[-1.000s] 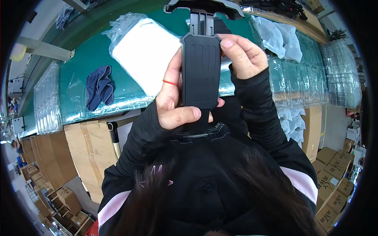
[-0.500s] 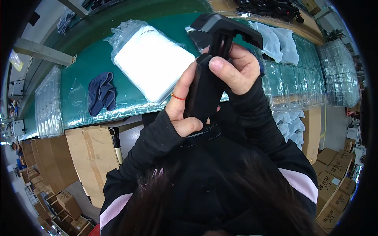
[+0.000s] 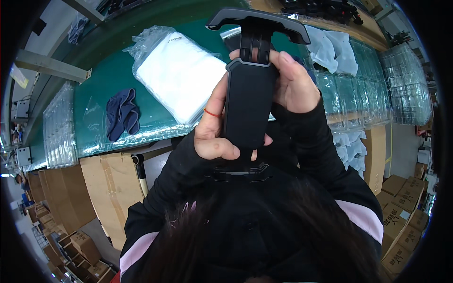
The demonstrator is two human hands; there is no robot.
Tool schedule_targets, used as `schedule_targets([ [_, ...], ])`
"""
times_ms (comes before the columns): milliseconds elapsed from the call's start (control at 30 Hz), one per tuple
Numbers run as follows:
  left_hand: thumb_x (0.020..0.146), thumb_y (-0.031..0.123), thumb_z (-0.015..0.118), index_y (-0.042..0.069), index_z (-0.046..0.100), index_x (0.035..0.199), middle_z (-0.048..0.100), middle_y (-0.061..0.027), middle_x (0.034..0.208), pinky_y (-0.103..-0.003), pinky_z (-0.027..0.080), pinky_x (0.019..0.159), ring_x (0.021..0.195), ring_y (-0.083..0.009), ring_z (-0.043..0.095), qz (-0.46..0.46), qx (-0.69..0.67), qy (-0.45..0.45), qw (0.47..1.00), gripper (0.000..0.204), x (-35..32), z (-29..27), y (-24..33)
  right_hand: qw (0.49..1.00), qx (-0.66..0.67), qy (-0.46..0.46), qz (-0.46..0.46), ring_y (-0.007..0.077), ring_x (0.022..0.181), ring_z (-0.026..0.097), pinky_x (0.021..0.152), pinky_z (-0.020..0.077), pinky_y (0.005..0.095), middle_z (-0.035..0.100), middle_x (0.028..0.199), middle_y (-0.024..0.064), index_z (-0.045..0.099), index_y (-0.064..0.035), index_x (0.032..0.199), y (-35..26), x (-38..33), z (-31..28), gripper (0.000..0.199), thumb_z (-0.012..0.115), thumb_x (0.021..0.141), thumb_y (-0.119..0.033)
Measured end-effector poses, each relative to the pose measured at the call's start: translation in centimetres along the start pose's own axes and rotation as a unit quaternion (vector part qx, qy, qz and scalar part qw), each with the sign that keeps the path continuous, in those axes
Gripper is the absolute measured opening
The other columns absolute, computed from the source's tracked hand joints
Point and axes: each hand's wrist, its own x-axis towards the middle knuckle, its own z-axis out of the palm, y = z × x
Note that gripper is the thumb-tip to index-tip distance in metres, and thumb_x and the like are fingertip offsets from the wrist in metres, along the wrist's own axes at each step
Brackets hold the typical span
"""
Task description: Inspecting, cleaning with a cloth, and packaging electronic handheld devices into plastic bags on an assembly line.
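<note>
Hands meet around a black plastic holder point(image 3: 249, 101) lifted close to the camera, above a green table point(image 3: 101, 85). The left hand point(image 3: 214, 134) wraps the lower part of the body from the 9 o'clock side, thumb folded across the bottom end and fingers closed behind it; a thin red band circles one finger. The right hand point(image 3: 295, 85) closes on the upper edge from 3 o'clock, fingertips pressed over the top of the body just below the sliding stem. Both grips are snug and fully closed on the holder, which looks like a way to steady the body while the extended part is worked or checked.

The holder's long axis runs from 6 to 12 o'clock, nearly straight up the picture. Its curved clamp bar point(image 3: 258, 21) points to 12 o'clock, carried on a ribbed stem drawn out of the body; the flat back faces the camera.

On the table at 10 o'clock lies a clear bag of white sheets point(image 3: 177, 78), with a dark blue cloth point(image 3: 121, 113) at 9 o'clock. Clear plastic trays point(image 3: 358, 89) stand stacked at 2 o'clock, and cardboard boxes point(image 3: 108, 188) sit below the table edge at 8 o'clock.
</note>
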Motion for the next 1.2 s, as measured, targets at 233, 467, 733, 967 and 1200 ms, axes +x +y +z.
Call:
schedule_targets([
  [233, 0.05, -0.012, 0.049, 0.024, -0.003, 0.145, 0.034, -0.016, 0.136, -0.041, 0.056, 0.061, 0.095, -0.0401, 0.06, -0.017, -0.022, 0.015, 0.999, 0.114, 0.1, 0.4, 0.3, 1.0, 0.02, 0.012, 0.015, 0.0121, 0.082, 0.058, 0.072, 0.0428, 0.0243, 0.065, 0.09, 0.0065, 0.062, 0.0, 0.104, 0.5, 0.3, -0.6, 0.041, 0.038, 0.091, -0.031],
  [467, 0.05, -0.011, 0.049, 0.024, -0.003, 0.145, 0.035, -0.0157, 0.135, -0.04, 0.056, 0.064, 0.093, -0.0379, 0.061, -0.009, 0.013, 0.018, 1.0, 0.114, 0.0, 0.2, 0.0, 0.998, -0.001, 0.001, -0.058, 0.0116, 0.085, 0.058, 0.08, 0.0436, 0.0252, 0.065, 0.091, 0.006, 0.061, 0.0016, 0.104, 1.2, 0.5, -0.8, 0.032, 0.047, 0.09, -0.024],
  [733, 0.056, -0.009, 0.046, 0.021, 0.001, 0.146, 0.03, -0.0087, 0.141, -0.033, 0.05, 0.08, 0.105, -0.0253, 0.055, 0.032, 0.12, 0.054, 0.991, 0.105, -0.8, 0.6, -0.8, 0.994, -0.101, 0.006, -0.051, 0.0125, 0.087, 0.058, 0.079, 0.0447, 0.0249, 0.062, 0.095, 0.0062, 0.058, 0.0019, 0.105, 0.6, -0.8, 0.1, 0.029, 0.059, 0.083, -0.017],
  [967, 0.055, -0.007, 0.047, 0.018, 0.004, 0.146, 0.03, -0.009, 0.141, -0.032, 0.049, 0.08, 0.118, -0.0235, 0.047, 0.024, 0.249, 0.138, 0.958, 0.103, -1.3, 0.9, -1.9, 0.971, -0.14, 0.051, -0.189, 0.0084, 0.077, 0.055, 0.07, 0.0458, 0.0232, 0.059, 0.085, 0.003, 0.058, 0.0005, 0.095, 2.3, -0.8, 0.5, 0.027, 0.067, 0.078, -0.018],
  [1200, 0.084, 0.028, 0.053, 0.022, 0.008, 0.145, 0.043, -0.0183, 0.128, -0.041, 0.055, 0.075, 0.097, -0.0344, 0.059, -0.044, -0.07, 0.126, 0.989, 0.076, -0.9, 1.5, -0.1, 1.0, -0.007, 0.023, -0.002, 0.0091, 0.077, 0.056, 0.07, 0.0456, 0.0222, 0.062, 0.086, 0.0035, 0.06, 0.0002, 0.101, 1.7, -0.1, 1.1, 0.027, 0.051, 0.09, -0.023],
])
